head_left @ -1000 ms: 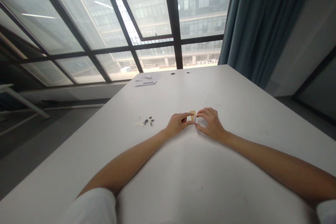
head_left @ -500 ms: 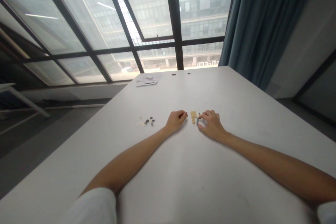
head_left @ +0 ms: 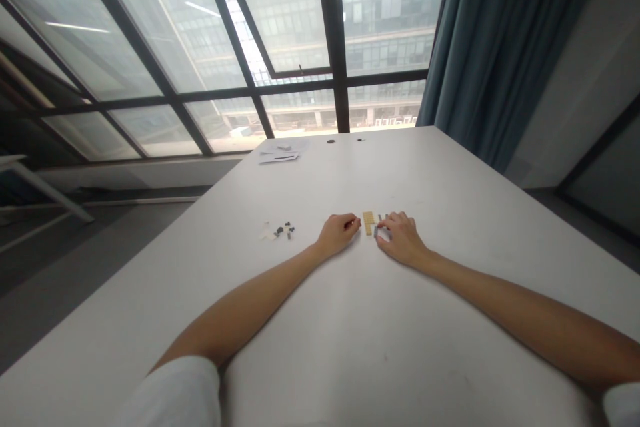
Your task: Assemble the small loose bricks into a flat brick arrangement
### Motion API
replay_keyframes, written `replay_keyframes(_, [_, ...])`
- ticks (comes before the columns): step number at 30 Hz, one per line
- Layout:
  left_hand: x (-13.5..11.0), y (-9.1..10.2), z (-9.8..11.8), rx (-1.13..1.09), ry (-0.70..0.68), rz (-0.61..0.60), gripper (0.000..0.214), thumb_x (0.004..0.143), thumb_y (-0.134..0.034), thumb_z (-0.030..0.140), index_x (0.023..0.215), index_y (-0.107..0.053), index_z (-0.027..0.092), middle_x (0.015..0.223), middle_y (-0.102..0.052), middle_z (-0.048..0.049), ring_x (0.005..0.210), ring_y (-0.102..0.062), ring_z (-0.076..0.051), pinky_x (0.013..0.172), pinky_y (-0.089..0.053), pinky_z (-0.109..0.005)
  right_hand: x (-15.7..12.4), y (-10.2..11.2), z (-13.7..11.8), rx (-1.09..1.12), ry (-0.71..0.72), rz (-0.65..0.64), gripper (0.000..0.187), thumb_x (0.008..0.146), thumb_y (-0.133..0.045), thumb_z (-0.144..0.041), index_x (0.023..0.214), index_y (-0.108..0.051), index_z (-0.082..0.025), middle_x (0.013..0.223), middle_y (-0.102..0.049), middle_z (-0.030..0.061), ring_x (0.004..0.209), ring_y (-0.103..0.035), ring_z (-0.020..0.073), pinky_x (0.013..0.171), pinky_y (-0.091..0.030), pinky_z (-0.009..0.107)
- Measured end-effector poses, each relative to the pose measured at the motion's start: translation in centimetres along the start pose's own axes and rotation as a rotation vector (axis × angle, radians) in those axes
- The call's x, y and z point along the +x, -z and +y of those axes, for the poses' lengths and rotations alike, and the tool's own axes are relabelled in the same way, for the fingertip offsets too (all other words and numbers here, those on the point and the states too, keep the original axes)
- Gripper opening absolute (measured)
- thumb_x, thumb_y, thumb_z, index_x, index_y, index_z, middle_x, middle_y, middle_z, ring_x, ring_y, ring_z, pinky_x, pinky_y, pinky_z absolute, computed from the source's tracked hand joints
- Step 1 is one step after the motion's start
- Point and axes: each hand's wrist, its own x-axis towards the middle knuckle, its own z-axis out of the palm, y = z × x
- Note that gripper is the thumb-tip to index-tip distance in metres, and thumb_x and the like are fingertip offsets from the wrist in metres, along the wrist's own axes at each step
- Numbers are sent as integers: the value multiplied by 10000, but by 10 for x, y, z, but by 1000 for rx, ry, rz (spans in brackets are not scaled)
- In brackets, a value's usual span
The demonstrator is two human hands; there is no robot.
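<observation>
Small yellow pieces (head_left: 368, 223) lie in a neat block on the white table (head_left: 320, 307), between my two hands. Just left of them rests my left hand (head_left: 340, 232), its fingers curled and pinched together; whatever they may hold is hidden. On the other side, my right hand (head_left: 401, 239) has its thumb and index finger around a small grey piece (head_left: 376, 231), low at the tabletop beside the yellow block. More small grey pieces (head_left: 380, 217) lie just beyond the right fingers, partly covered by them.
A loose group of small black, grey and pale pieces (head_left: 281, 231) lies on the table to the left. Papers (head_left: 279, 157) with a dark strip are at the far left corner. A dark round disc (head_left: 331, 141) sits near the far edge, before the windows and blue curtain (head_left: 480, 47).
My left hand has shifted slightly right, closer to the yellow block. The grey piece at my right fingertips looks lower and flatter than before; the right hand has barely moved.
</observation>
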Motion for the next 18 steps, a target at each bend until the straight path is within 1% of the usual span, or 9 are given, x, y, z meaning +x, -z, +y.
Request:
replay_keyframes(4, [1,0,1,53,20,-26,416,950,-465,405,761,-730,146,572,-546,20,559,-412,-111,586,-281,-257,0,0,1,-5,1,-33,202,856,-680,-313,1010,-761,-211,977,-657,90,985,-520,261,828,-338,376])
replay_keyframes(7, [1,-1,-1,99,39,-55,427,950,-463,407,750,-736,147,591,-571,9,569,-427,-115,589,-283,-261,-2,0,1,-2,-11,-33,170,864,-680,-315,970,-771,-218,956,-662,82,979,-523,253,825,-330,368])
replay_keyframes(9, [0,0,-1,111,53,-70,417,948,-469,404,813,-769,148,607,-589,5,575,-443,-119,588,-288,-261,-3,0,0,-2,-12,-24,147,871,-676,-308,936,-774,-219,944,-664,77,980,-526,249,822,-325,363])
replay_keyframes(12, [-1,2,-1,106,69,-114,381,929,-518,420,982,-806,176,651,-634,0,591,-482,-124,590,-306,-258,-3,1,-1,-4,-8,-29,124,874,-677,-294,892,-776,-221,920,-662,70,957,-531,240,809,-319,355])
replay_keyframes(14, [-2,5,0,112,78,-154,391,906,-573,478,1052,-808,201,677,-657,-4,601,-504,-129,595,-321,-258,-2,2,-2,-3,-8,-38,119,875,-677,-290,868,-776,-223,907,-659,68,944,-533,236,799,-316,350])
replay_keyframes(16, [-3,6,1,135,88,-187,436,865,-639,553,1084,-807,216,702,-676,-12,616,-526,-138,607,-338,-263,-1,2,-2,-2,-2,-39,124,880,-671,-285,849,-775,-225,897,-658,67,943,-535,236,790,-313,346])
replay_keyframes(18, [-2,7,1,167,93,-203,479,823,-695,592,1112,-802,226,728,-694,-21,639,-555,-152,623,-358,-270,1,2,-2,2,4,-41,129,883,-668,-281,835,-773,-224,879,-658,66,943,-537,238,784,-312,344])
